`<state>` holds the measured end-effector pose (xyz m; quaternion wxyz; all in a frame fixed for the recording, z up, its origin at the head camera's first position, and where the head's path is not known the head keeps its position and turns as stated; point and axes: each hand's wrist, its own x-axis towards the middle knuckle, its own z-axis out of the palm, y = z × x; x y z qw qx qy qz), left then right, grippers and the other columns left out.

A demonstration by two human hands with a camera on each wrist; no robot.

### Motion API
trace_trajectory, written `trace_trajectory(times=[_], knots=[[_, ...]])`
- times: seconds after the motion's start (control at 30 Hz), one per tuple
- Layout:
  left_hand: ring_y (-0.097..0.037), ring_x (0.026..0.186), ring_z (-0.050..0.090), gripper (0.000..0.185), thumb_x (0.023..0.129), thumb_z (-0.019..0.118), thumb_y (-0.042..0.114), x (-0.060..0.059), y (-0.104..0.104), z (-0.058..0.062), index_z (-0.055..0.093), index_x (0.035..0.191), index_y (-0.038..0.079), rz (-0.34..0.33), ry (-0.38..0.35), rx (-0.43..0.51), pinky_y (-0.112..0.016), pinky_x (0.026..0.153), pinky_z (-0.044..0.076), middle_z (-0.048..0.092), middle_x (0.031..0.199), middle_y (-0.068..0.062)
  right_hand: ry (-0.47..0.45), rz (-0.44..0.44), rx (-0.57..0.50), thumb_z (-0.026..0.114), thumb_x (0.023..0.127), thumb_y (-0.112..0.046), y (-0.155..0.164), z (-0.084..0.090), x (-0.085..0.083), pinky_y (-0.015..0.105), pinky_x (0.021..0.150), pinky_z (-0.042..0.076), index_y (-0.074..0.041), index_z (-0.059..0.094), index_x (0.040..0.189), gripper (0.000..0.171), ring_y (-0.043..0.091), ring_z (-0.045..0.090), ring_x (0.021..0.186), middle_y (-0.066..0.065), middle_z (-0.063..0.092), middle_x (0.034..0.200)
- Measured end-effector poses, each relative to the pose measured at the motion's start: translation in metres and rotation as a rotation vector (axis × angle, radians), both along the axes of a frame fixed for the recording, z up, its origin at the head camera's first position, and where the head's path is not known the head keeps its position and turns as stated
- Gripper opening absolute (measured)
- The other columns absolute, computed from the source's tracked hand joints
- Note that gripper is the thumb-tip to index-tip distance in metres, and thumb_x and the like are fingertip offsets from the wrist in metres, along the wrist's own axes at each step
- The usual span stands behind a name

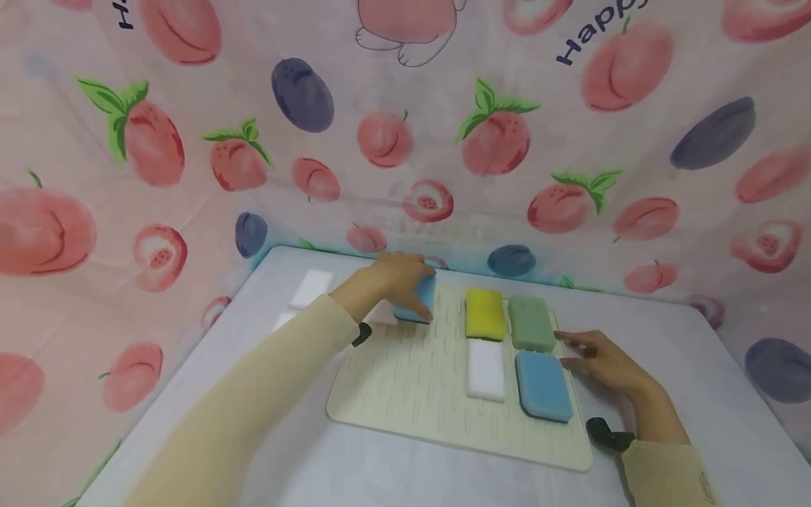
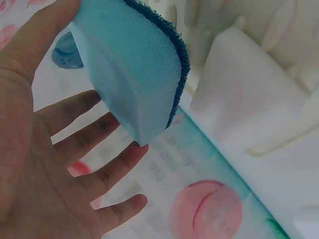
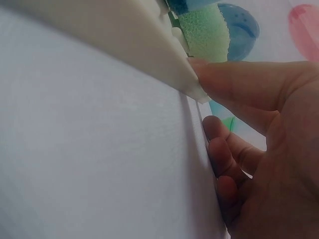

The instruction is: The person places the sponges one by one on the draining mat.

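Nearly upright, blue sponge (image 1: 418, 299) lengthwise away.

A pale grey-white tabletop (image 1: 684, 352) with rounded back corners fills the lower part of the head view. Behind it and on both sides hangs a pink cloth (image 1: 405, 176), closing off the space like a tent. The cloth is printed with peaches (image 1: 496, 141), some with green leaves, halved peaches showing the stone, and dark blue plums (image 1: 303, 95). Dark blue lettering (image 1: 595, 32) runs along the top right, and the lower part of a pink cartoon figure (image 1: 408, 28) shows at the top edge. The light is soft and even, with faint shadows.
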<state>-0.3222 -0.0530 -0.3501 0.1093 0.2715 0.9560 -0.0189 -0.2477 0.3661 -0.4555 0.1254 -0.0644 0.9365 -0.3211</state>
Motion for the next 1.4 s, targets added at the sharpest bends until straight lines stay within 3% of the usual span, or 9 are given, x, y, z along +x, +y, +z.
trace_trajectory(times=[0.2,0.4,0.73,0.93,1.1,1.4], knots=[[-0.039,0.15,0.038,0.093,0.078,0.08,0.067,0.002,0.016,-0.005,0.049,0.156,0.026,0.034,-0.039,0.05,-0.069,0.122,0.023,0.038,0.166,-0.004,-0.028,-0.022,-0.008,0.076,0.093,-0.031,-0.002,0.004,0.008,0.056,0.094,0.044,-0.01,0.054,0.151,0.066,0.04,0.044,0.122,0.026,0.044,0.145],[-0.037,0.149,0.041,0.091,0.078,0.08,0.068,-0.002,0.026,-0.015,0.052,0.153,0.026,0.011,-0.001,0.038,-0.07,0.119,0.028,0.039,0.165,-0.003,0.007,-0.013,-0.011,0.077,0.092,-0.03,-0.004,0.004,0.006,0.055,0.095,0.043,-0.009,0.056,0.15,0.065,0.038,0.046,0.121,0.025,0.045,0.144],[-0.038,0.155,0.03,0.092,0.079,0.08,0.068,-0.004,0.035,-0.027,0.047,0.156,0.029,0.063,-0.055,-0.035,-0.071,0.121,0.023,0.04,0.165,-0.002,0.053,0.011,0.003,0.079,0.09,-0.027,-0.004,-0.003,0.007,0.036,0.083,0.041,-0.008,0.06,0.146,0.063,0.03,0.048,0.111,0.025,0.05,0.139],[-0.036,0.152,0.037,0.093,0.078,0.081,0.066,-0.005,0.035,-0.03,0.047,0.156,0.028,0.056,-0.045,-0.025,-0.069,0.121,0.025,0.044,0.162,-0.002,0.089,0.037,0.009,0.08,0.09,-0.025,0.0,-0.003,0.004,0.041,0.088,0.044,-0.006,0.061,0.145,0.061,0.035,0.051,0.118,0.026,0.052,0.14],[-0.034,0.149,0.043,0.093,0.079,0.081,0.066,-0.004,0.042,-0.033,0.047,0.157,0.027,0.024,-0.062,-0.021,-0.072,0.12,0.024,0.044,0.162,-0.003,0.051,0.02,0.018,0.079,0.091,-0.026,0.008,-0.003,0.009,0.048,0.093,0.045,-0.005,0.058,0.146,0.063,0.04,0.05,0.124,0.027,0.05,0.143],[-0.037,0.15,0.039,0.093,0.079,0.081,0.065,-0.003,0.036,-0.027,0.047,0.156,0.027,0.058,-0.054,-0.06,-0.068,0.12,0.028,0.041,0.164,-0.003,0.082,0.064,0.001,0.078,0.092,-0.026,0.001,-0.002,0.0,0.043,0.09,0.043,-0.007,0.059,0.147,0.061,0.037,0.048,0.124,0.026,0.048,0.145]])
